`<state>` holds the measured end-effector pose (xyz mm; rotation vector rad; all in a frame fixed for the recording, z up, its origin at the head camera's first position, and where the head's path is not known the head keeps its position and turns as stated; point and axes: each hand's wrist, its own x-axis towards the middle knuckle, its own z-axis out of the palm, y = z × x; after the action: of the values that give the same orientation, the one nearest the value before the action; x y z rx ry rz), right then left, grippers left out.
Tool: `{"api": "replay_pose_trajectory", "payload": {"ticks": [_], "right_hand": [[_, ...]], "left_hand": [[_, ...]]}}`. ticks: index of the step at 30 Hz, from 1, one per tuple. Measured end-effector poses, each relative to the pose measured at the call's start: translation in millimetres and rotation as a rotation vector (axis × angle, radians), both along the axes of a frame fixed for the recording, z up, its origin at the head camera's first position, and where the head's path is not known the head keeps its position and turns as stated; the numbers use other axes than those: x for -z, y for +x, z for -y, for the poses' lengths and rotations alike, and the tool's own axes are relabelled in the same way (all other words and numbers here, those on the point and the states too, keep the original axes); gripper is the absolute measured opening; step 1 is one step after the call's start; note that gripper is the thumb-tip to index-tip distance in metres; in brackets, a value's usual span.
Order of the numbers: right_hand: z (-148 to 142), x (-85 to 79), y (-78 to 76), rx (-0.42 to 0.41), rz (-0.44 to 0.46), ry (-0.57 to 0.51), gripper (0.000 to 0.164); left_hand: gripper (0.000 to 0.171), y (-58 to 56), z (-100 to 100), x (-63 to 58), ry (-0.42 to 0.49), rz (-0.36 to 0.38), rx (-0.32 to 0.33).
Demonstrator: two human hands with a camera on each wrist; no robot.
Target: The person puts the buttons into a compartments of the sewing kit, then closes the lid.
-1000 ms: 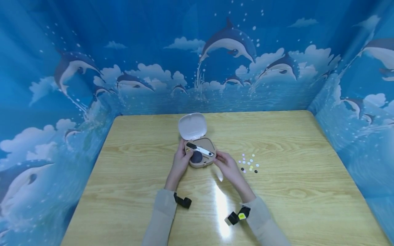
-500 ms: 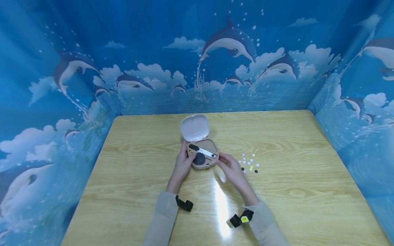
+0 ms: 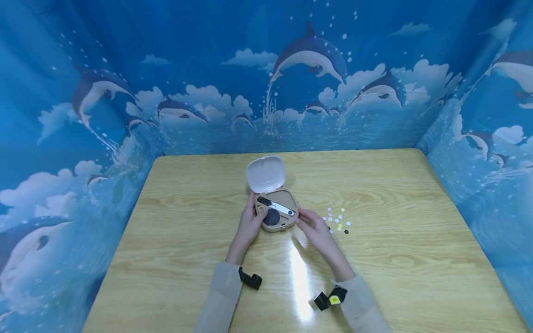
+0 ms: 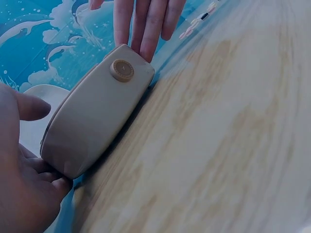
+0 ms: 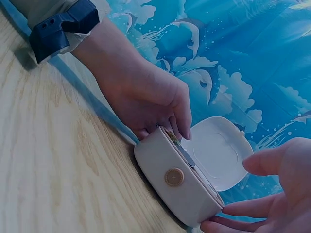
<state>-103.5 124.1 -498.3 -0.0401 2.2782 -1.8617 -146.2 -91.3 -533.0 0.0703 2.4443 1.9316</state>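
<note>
A beige sewing box (image 3: 278, 229) stands on the table, its white lid (image 3: 265, 174) tipped back behind it. A slim white tool with a black end (image 3: 281, 208) lies slantwise across the inside, above a dark round piece (image 3: 272, 217). My left hand (image 3: 247, 226) grips the box's left end, thumb over the rim and fingers along the outer side. At the right end, my right hand (image 3: 315, 228) touches the wall with extended fingertips; its thumb (image 5: 265, 161) stands apart from the box. A round tan button clasp (image 4: 122, 71) marks the front wall.
Several small buttons (image 3: 337, 221), white, pink, yellow and black, lie scattered on the wooden table (image 3: 399, 259) just right of my right hand. A blue dolphin-print curtain (image 3: 233, 83) encloses the back and sides of the table.
The box has slid slightly to the right and toward me, and both hands have moved with it. My right hand now overlaps the edge of the scattered buttons.
</note>
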Motion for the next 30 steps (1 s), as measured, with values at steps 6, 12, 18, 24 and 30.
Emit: {"api": "replay_pose_trajectory", "payload": {"ticks": [6, 12, 18, 24, 30], "right_hand": [[-4, 0.8, -6.8, -0.003, -0.033, 0.057, 0.051], [-5, 7.4, -13.1, -0.03, -0.056, 0.125, 0.057], [-1, 12.3, -12.1, -0.044, -0.1, 0.155, 0.059], [0, 10.9, -7.6, -0.029, -0.108, 0.148, 0.058], [-2, 9.0, -1.2, -0.017, -0.104, 0.145, 0.057]], "left_hand": [[0.078, 0.3, 3, 0.8, -0.069, -0.039, 0.009], [0.084, 5.7, 9, -1.0, -0.168, -0.083, 0.024], [0.104, 13.0, 14, -2.8, -0.214, -0.082, 0.09], [0.124, 15.0, 15, 0.2, -0.22, -0.082, 0.141], [0.127, 17.4, 13, 3.8, -0.234, -0.103, 0.155]]}}
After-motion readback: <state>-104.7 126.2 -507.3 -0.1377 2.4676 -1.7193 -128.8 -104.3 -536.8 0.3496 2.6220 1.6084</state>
